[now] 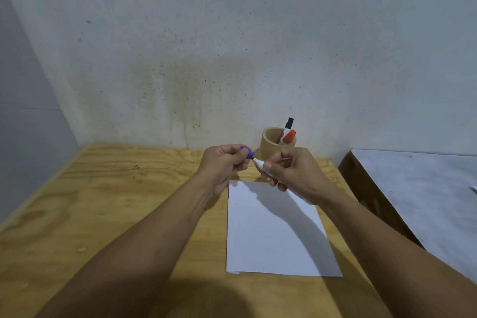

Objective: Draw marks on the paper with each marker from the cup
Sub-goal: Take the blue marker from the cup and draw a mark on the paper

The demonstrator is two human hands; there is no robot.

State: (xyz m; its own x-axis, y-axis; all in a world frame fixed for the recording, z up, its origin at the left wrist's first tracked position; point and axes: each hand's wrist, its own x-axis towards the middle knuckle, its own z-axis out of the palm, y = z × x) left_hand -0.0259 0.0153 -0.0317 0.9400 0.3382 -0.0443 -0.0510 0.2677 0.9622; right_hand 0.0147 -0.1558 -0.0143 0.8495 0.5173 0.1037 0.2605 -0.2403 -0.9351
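Observation:
Above the far edge of a blank white paper (273, 235), my right hand (291, 173) grips the white barrel of a marker (259, 163), its dark tip pointing left. My left hand (224, 162) pinches the blue cap (246, 151), which sits just off the tip, a small gap between them. Behind my hands, near the wall, stands a wooden cup (269, 146). It holds a marker with a red cap (289, 136) and a marker with a black cap (289, 123), both leaning right.
The paper lies on a plywood table (116, 201) that ends at a stained wall behind the cup. A lower grey-topped surface (426, 188) stands to the right, apart from the table's right edge.

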